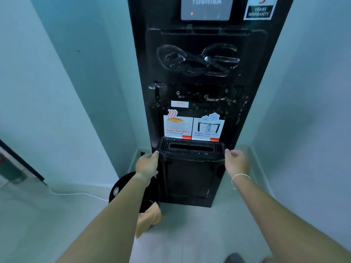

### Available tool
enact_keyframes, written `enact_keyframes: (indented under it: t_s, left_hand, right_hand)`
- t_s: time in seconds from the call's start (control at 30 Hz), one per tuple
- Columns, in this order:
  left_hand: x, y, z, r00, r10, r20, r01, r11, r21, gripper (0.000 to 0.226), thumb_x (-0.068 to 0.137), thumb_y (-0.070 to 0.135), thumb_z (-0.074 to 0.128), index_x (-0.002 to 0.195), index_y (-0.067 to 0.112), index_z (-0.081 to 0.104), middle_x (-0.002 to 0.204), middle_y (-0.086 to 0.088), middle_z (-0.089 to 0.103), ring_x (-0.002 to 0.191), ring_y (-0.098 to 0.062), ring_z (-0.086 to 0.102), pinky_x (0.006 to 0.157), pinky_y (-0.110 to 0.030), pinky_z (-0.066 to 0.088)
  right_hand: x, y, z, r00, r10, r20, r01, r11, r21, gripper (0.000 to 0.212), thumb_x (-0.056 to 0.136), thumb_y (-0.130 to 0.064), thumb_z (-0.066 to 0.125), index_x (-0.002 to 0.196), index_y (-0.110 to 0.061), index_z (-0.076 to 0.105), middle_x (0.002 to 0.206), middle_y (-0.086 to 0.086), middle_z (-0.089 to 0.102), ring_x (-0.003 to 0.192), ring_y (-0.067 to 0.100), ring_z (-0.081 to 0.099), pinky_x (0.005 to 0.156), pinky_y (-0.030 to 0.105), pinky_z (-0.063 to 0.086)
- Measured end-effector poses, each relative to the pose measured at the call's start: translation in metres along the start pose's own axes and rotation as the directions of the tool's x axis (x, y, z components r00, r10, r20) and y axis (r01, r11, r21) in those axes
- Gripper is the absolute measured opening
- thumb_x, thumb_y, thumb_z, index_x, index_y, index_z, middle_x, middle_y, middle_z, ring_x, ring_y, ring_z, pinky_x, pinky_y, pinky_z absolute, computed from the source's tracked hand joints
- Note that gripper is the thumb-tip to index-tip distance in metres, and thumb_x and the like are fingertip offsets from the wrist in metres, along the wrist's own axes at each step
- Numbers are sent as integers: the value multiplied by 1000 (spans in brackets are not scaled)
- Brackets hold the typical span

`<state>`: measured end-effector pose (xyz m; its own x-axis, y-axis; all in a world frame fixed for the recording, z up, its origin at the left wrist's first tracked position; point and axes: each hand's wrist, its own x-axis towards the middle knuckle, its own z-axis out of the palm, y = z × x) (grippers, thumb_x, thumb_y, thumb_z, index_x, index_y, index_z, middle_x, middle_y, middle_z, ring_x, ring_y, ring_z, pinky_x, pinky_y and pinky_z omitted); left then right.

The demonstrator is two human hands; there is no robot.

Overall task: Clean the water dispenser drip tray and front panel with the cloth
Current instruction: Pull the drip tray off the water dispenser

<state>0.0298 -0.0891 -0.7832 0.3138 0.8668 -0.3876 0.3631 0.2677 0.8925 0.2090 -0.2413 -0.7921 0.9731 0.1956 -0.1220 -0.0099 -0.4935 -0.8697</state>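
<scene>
Drip tray: the black slotted drip tray (pixel 190 149) is seated at the front of the water dispenser (pixel 207 76), below the hot and cold stickers (pixel 192 128); no cloth is on it, and whether it has been wiped cannot be told.

Left hand: the left hand (pixel 147 164) is placed at the tray's left end, fingers curled towards the edge and touching it; a full grip cannot be confirmed.

Right hand: the right hand (pixel 236 162) is held just beside the tray's right end, fingers loosely curled and blurred; contact cannot be told.

Cloth: the orange cloth (pixel 148 219) is left on the floor (pixel 190 240) at the dispenser's left foot, beside a round black object (pixel 121 186), and is held by neither hand.

Front panel: streaks and drops of liquid or foam are seen across the front panel (pixel 252 59), in loops above and in spots above the stickers; wiping is judged not finished there.

Progress: the task is judged to be at an early or middle stage. The tray is probably being handled for removal or reseating.

Remaining: the cloth is to be picked up, and the panel and the tray are to be wiped dry.
</scene>
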Motion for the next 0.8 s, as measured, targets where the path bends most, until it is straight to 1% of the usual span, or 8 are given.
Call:
enact_keyframes:
  t_s: [0.03, 0.1, 0.17, 0.23, 0.4, 0.5, 0.67, 0.8]
  left_hand:
    - [3, 0, 5, 999, -44, 16, 45, 998, -42, 42, 96, 32, 48, 130, 6, 52, 84, 4, 49, 83, -23, 55, 94, -39, 50]
    - [10, -1, 13, 993, -98, 67, 107, 983, -146, 49, 97, 32, 48, 137, 5, 42, 92, -2, 51, 83, -22, 55, 95, -37, 49]
    - [17, -3, 20, 982, -132, 135, 163, 954, -253, 51, 97, 33, 48, 139, 6, 39, 121, -13, 54, 93, -24, 56, 96, -36, 48]
    - [25, -6, 26, 975, -128, 182, 182, 928, -324, 42, 98, 31, 47, 131, 5, 47, 132, -18, 52, 100, -26, 58, 94, -34, 49]
    - [36, -7, 32, 985, -105, 140, 155, 896, -416, 31, 98, 20, 48, 119, -3, 53, 124, -19, 58, 98, -29, 59, 92, -35, 49]
    - [37, -6, 32, 986, -117, 116, 155, 900, -407, 26, 97, 17, 50, 114, -3, 54, 119, -20, 60, 91, -29, 56, 89, -34, 50]
    - [40, -5, 33, 989, -127, 79, 147, 913, -382, 33, 96, 18, 52, 121, -3, 53, 123, -17, 59, 87, -29, 56, 83, -34, 53]
    - [39, -2, 33, 988, -142, 68, 157, 906, -393, 30, 96, 17, 52, 118, -3, 54, 124, -17, 59, 91, -29, 62, 83, -34, 54]
  right_hand:
    - [4, 3, 3, 998, 44, 40, -46, 998, 30, 34, 90, -32, 50, 95, 0, 61, 92, 19, 63, 96, 38, 60, 81, 34, 47]
    - [7, 6, 9, 977, 148, 153, -170, 976, 138, 38, 91, -35, 50, 103, -1, 59, 87, 18, 58, 95, 39, 60, 86, 46, 52]
    - [8, 6, 13, 923, 237, 302, -320, 910, 264, 43, 93, -35, 49, 123, -6, 51, 102, 9, 54, 103, 37, 59, 89, 44, 52]
    - [9, 8, 15, 888, 253, 384, -398, 841, 368, 45, 93, -33, 51, 128, -6, 47, 116, 10, 56, 102, 35, 61, 84, 38, 53]
    - [11, 10, 18, 894, 242, 376, -422, 735, 530, 39, 91, -21, 56, 123, 1, 53, 124, 14, 59, 98, 32, 63, 79, 33, 52]
    - [9, 8, 18, 900, 248, 357, -417, 726, 547, 38, 90, -19, 57, 122, 2, 55, 122, 18, 60, 104, 35, 62, 80, 35, 52]
    - [7, 4, 16, 904, 244, 352, -410, 730, 547, 33, 91, -17, 57, 117, 3, 57, 119, 19, 62, 103, 34, 63, 80, 36, 52]
    - [6, -2, 12, 913, 228, 339, -390, 734, 556, 17, 91, -15, 57, 102, -2, 58, 113, 17, 62, 100, 34, 62, 80, 37, 52]
